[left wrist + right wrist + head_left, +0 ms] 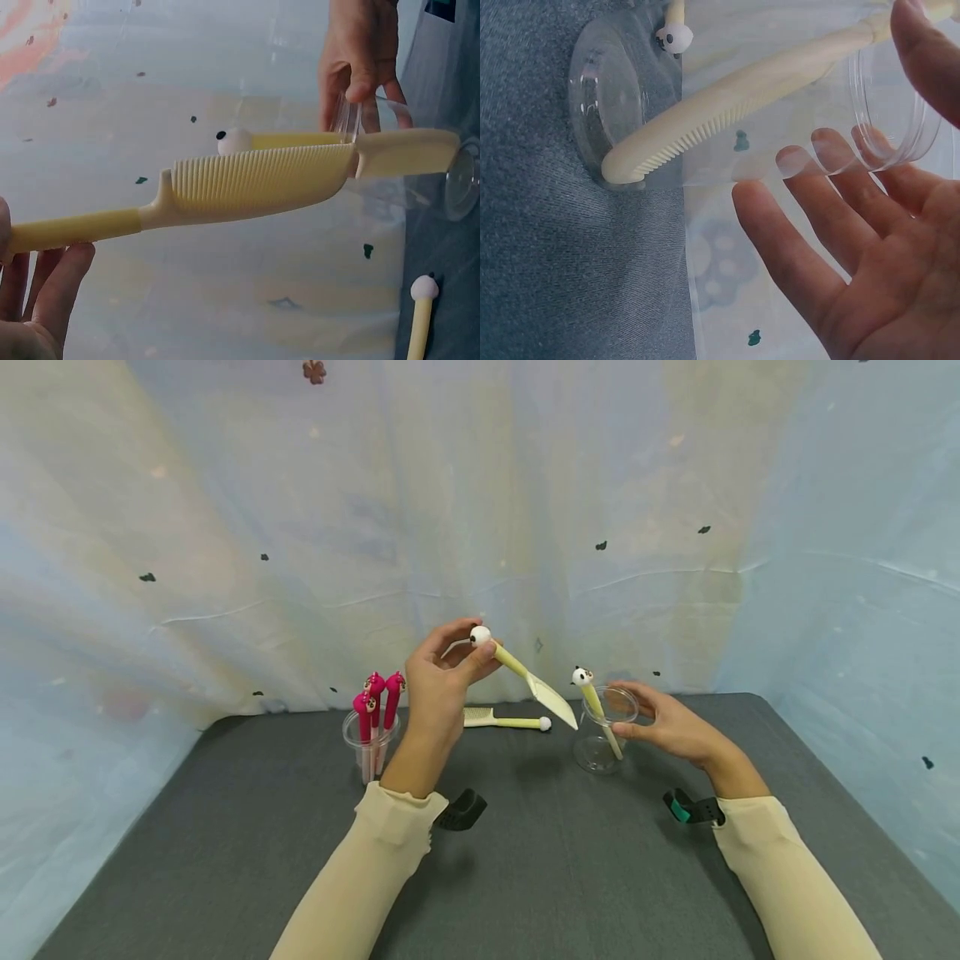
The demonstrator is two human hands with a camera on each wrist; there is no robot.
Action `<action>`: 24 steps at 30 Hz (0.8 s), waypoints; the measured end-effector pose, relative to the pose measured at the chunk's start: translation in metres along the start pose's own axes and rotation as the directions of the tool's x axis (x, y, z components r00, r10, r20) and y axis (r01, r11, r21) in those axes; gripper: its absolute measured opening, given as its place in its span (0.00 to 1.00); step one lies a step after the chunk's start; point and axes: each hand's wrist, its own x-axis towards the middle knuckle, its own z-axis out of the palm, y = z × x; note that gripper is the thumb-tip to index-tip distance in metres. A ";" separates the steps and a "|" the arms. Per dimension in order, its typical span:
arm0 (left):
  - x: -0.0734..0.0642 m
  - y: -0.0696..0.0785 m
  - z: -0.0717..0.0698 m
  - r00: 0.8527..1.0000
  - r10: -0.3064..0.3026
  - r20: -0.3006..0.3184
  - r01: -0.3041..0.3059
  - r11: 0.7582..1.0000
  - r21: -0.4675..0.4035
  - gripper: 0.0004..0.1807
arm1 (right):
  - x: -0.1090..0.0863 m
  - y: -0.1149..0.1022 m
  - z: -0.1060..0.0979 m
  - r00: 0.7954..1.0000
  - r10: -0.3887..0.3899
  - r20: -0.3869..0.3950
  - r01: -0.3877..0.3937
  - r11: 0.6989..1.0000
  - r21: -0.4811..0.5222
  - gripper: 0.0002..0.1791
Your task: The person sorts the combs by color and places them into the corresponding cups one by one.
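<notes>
My left hand [438,685] holds a pale yellow comb [551,700] by its handle, near the white panda-like head. The comb is in the air, its toothed end slanting down to the right toward a clear plastic jar [588,763]. My right hand [678,731] grips the jar near its rim, thumb on one side and fingers on the other. Inside the jar a second comb [735,97] leans, teeth end at the bottom, its panda head above the rim. A third comb [517,723] lies on the table behind, partly hidden by my left hand.
At the left a clear plastic cup [348,732] holds several bright pink sticks [392,702] with small figure heads. All stands on a dark grey tabletop [540,860]. A pale patterned curtain [480,527] hangs right behind the table's far edge.
</notes>
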 end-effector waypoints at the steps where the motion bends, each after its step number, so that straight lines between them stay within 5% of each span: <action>1: 0.001 0.000 0.001 1.000 0.005 0.000 -0.005 1.000 -0.006 0.17 | 0.000 0.000 0.000 1.000 0.001 0.000 -0.001 1.000 0.001 0.40; 24: 0.009 -0.004 0.027 1.000 -0.009 -0.027 0.007 0.998 -0.063 0.19 | 0.001 -0.001 0.001 1.000 0.010 -0.004 -0.011 1.000 -0.009 0.41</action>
